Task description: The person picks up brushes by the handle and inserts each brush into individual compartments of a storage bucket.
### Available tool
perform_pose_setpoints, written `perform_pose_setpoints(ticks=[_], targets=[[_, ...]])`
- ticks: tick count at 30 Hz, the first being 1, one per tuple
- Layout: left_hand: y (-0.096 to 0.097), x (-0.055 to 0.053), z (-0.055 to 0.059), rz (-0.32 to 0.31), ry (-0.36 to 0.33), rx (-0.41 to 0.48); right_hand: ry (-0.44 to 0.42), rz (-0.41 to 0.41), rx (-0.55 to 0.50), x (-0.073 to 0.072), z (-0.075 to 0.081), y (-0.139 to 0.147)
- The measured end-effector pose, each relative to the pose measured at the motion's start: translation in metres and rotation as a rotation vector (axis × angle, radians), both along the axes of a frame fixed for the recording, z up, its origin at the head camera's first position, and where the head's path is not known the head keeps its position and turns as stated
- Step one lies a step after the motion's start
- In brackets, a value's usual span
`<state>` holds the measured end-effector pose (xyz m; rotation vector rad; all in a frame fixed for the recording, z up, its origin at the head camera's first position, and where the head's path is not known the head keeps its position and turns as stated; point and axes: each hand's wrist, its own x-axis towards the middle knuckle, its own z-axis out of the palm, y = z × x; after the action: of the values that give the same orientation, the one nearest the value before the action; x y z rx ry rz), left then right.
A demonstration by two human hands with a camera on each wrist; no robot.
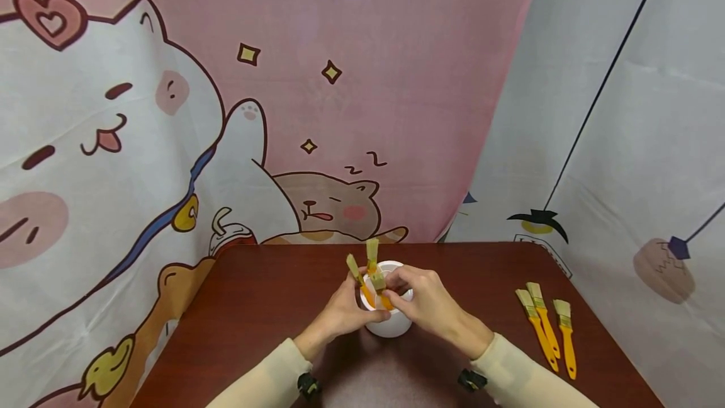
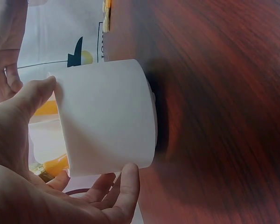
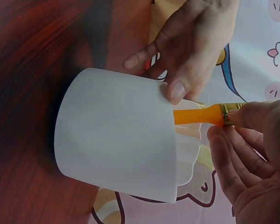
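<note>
A white round holder (image 1: pixel 391 327) stands on the table, with a wavy white inner piece (image 3: pixel 186 151) rising past its rim. My left hand (image 1: pixel 347 308) holds it from the left, thumb at the rim and fingers around the side. My right hand (image 1: pixel 430 300) pinches a paintbrush (image 3: pixel 196 115) by its metal band; the orange handle points down into the holder, bristles up. Two more paintbrushes lean in the holder, one at the back (image 1: pixel 372 250) and one at the left (image 1: pixel 354 266), both bristles up. Their lower handles are hidden inside.
On the right of the dark red-brown table (image 1: pixel 255 313) lie three more orange-handled paintbrushes: a left one (image 1: pixel 538 331), a middle one (image 1: pixel 547 326) and a right one (image 1: pixel 567 340). A cartoon-printed cloth (image 1: pixel 408 80) hangs behind the table and along its sides.
</note>
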<state>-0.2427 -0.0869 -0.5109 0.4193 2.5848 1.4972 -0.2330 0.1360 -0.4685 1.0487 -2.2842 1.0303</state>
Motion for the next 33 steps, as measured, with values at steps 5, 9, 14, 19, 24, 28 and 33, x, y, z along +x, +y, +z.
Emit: perform_pose_setpoints(ticks=[5, 9, 14, 19, 24, 28, 33], targets=[[0.001, 0.0, 0.0, 0.005, -0.011, 0.002, 0.009, -0.004, 0.037, 0.0, -0.003, -0.002], [0.001, 0.0, 0.001, 0.003, -0.01, 0.009, 0.034, -0.043, 0.087, 0.001, -0.006, -0.002], [0.001, 0.0, 0.001, 0.003, 0.007, 0.011, 0.062, -0.12, 0.16, 0.003, -0.01, -0.004], [0.0, 0.0, 0.0, 0.007, 0.009, 0.001, 0.068, -0.148, 0.182, 0.005, -0.014, -0.006], [0.001, 0.0, -0.001, 0.009, 0.01, 0.002, 0.08, -0.14, 0.18, 0.005, -0.017, -0.006], [0.001, -0.001, -0.002, 0.005, 0.025, -0.001, 0.087, -0.125, 0.184, 0.005, -0.017, -0.006], [0.001, -0.003, -0.003, -0.01, 0.056, -0.01, 0.082, -0.105, 0.189, 0.006, -0.017, -0.005]])
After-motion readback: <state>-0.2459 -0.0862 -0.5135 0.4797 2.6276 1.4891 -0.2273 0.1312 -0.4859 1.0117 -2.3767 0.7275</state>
